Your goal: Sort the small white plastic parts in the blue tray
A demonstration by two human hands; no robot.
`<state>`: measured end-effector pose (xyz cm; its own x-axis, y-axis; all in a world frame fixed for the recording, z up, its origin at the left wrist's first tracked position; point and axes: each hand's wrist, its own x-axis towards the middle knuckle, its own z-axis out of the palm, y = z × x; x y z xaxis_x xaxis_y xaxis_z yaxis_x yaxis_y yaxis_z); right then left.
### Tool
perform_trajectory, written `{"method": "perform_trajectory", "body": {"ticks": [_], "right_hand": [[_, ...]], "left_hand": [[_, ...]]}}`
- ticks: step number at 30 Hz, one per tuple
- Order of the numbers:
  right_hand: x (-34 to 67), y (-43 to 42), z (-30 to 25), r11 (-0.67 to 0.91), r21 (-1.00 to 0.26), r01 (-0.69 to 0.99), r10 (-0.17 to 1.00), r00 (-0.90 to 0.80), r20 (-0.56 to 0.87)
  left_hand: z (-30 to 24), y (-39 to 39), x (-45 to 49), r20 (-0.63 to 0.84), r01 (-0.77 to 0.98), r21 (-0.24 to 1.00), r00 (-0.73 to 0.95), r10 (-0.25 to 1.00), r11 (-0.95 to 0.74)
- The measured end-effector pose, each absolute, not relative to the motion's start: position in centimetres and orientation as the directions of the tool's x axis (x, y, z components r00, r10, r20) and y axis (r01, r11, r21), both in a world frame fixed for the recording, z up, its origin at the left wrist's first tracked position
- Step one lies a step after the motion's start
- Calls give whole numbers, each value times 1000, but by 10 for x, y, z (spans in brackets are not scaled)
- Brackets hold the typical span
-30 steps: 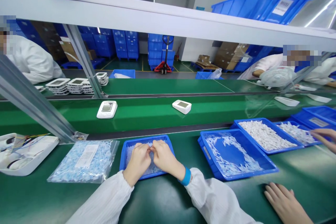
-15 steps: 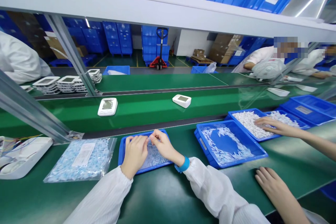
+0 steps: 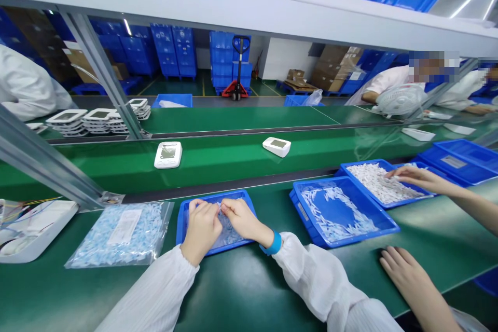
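My left hand (image 3: 203,229) and my right hand (image 3: 241,219) meet above a shallow blue tray (image 3: 246,198). Both have their fingers pinched, with the fingertips close together. Whatever sits between them is too small and covered to make out. Under the hands, the tray holds a heap of small translucent pieces (image 3: 229,236). A blue band (image 3: 275,243) circles my right wrist. Left of the tray lies a sealed clear bag of light-blue and white small parts (image 3: 148,228) with a paper label. To the right stands a larger blue tray (image 3: 338,218) with white and pale-blue slim pieces around its bottom.
A co-worker's hand (image 3: 418,177) reaches over a tray of white pieces (image 3: 368,179); their other hand (image 3: 406,270) rests on the table. White display devices (image 3: 168,154) ride the green belt (image 3: 218,158). A metal post (image 3: 105,78) and white casing (image 3: 42,233) stand left.
The white devices on the belt have shifted right. My right hand has dipped slightly, its fingertips still near the left ones. The co-worker's far hand has lifted and moved a little right.
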<state>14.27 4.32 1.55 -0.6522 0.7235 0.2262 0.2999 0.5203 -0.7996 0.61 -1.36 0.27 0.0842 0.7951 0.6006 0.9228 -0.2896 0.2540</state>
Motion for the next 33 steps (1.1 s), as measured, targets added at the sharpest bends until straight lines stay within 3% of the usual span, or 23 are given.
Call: {"method": "perform_trajectory", "body": {"ticks": [8,15,33], "right_hand": [[145,44,12,548,-768,332,700,-685,203],[142,49,4,295,-953,73,752,-632,185],[141,44,8,605,-737,303,728,-586,357]], "left_hand": [[2,-12,5,543,912,212,189,818,-351],[2,-9,1,569,894,309,99,816,-325],[8,-13,3,486,929,359,-99,869,-95]]}}
